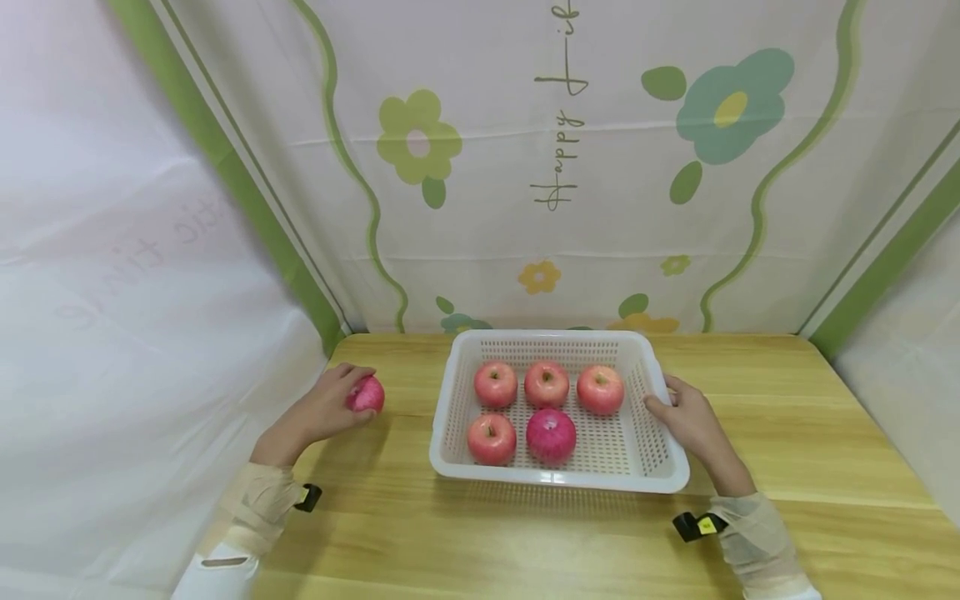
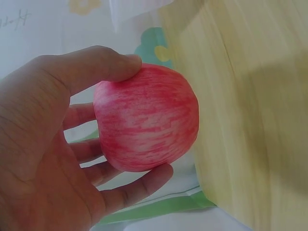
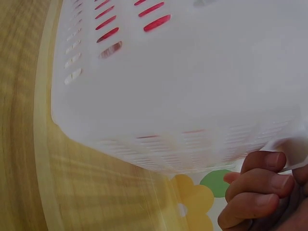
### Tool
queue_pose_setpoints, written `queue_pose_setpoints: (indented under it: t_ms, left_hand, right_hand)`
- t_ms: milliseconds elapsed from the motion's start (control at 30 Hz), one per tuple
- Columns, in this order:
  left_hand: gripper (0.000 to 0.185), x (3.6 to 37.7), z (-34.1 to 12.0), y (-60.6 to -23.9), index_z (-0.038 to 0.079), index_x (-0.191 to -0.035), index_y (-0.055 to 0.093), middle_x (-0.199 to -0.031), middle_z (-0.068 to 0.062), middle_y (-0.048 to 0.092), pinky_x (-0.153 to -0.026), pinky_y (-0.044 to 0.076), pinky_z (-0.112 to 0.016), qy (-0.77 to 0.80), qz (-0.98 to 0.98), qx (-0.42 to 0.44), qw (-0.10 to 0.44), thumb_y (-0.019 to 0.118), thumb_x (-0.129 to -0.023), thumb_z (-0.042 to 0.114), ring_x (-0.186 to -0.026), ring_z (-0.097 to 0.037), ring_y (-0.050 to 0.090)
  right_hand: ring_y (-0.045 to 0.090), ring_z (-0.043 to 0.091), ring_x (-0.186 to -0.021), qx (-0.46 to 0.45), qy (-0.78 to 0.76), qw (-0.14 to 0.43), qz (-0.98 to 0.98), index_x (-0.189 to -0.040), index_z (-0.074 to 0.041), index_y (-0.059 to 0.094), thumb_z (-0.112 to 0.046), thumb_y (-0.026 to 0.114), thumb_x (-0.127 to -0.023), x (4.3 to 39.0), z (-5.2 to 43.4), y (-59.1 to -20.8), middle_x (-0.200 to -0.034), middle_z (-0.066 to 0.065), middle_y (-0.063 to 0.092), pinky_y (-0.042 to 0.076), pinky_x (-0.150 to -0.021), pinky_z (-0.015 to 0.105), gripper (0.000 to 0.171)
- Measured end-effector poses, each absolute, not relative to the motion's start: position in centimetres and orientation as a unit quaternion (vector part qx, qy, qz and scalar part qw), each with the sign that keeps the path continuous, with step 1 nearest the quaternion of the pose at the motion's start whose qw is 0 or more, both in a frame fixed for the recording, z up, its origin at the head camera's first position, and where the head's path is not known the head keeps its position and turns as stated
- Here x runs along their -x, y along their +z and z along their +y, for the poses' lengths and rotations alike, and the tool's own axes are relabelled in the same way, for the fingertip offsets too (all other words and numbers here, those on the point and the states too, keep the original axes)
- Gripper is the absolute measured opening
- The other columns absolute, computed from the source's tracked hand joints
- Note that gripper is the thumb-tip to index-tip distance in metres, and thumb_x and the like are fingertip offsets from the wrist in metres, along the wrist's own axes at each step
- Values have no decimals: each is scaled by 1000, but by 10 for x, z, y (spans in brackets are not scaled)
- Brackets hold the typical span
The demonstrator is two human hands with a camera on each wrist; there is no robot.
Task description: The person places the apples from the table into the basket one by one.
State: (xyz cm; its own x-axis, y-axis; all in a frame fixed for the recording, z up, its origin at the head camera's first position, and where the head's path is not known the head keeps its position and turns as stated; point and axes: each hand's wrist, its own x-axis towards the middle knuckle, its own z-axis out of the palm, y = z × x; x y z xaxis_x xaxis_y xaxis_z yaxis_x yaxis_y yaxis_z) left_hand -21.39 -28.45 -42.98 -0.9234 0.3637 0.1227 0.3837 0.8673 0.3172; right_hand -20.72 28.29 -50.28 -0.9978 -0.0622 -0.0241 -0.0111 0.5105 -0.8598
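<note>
At the table's far left, my left hand (image 1: 330, 403) holds a pinkish-red streaked apple (image 2: 147, 118), thumb on one side and fingers spread around the other. My right hand (image 1: 692, 419) grips the right rim of a white plastic basket (image 1: 555, 477), thumb over the edge and fingers curled outside, as the right wrist view (image 3: 260, 187) of this hand shows. Several red apples (image 1: 495, 384) sit in the basket. Among them, at the front middle, is a darker magenta round item (image 1: 551, 436). Whether the basket's base touches the table cannot be told.
A wood-grain table (image 1: 390, 533) lies under both hands. Behind it hangs a pale cloth (image 1: 480, 217) with printed flowers, and further white cloth (image 1: 135, 333) closes off the left side. Each wrist carries a small black camera (image 1: 699, 526).
</note>
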Motion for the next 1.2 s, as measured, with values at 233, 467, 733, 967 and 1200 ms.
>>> queue_pose_setpoints:
  t_ms: [233, 467, 733, 967, 1200]
  left_hand:
    - [67, 216, -278, -424, -4, -143, 59, -132, -28, 61, -93, 58, -60, -164, -965, 200, 31, 84, -87, 24, -119, -45, 59]
    - [67, 219, -272, -422, -2, -144, 59, -132, -27, 61, -96, 57, -62, -153, -967, 204, 32, 84, -88, 25, -121, -46, 59]
    - [67, 222, -267, -417, 0, -146, 59, -134, -25, 61, -98, 57, -63, -140, -968, 204, 26, 83, -89, 26, -123, -45, 60]
    - [67, 222, -260, -413, 1, -147, 59, -137, -26, 60, -99, 57, -62, -142, -968, 206, 17, 83, -89, 27, -125, -45, 59]
    - [69, 221, -253, -410, 1, -148, 58, -139, -26, 59, -100, 57, -62, -148, -966, 212, 11, 83, -90, 27, -127, -45, 58]
  right_hand:
    - [80, 35, -80, 22, -492, 25, 870, -160, 15, 27, -19, 57, -108, 208, 283, -504, -120, 45, 67, 66, -60, 39, 69]
    - [80, 35, -80, 19, -491, 25, 870, -160, 14, 28, -18, 58, -108, 209, 283, -504, -119, 45, 67, 66, -60, 39, 69]
    - [80, 35, -80, 19, -495, 27, 868, -160, 15, 27, -19, 57, -108, 209, 283, -504, -119, 44, 67, 66, -60, 39, 69]
    - [80, 35, -81, 15, -495, 27, 869, -160, 15, 27, -20, 57, -108, 208, 284, -504, -120, 44, 67, 66, -61, 39, 69]
    - [80, 35, -81, 18, -494, 27, 869, -160, 15, 26, -20, 57, -108, 208, 284, -503, -119, 44, 68, 66, -60, 39, 70]
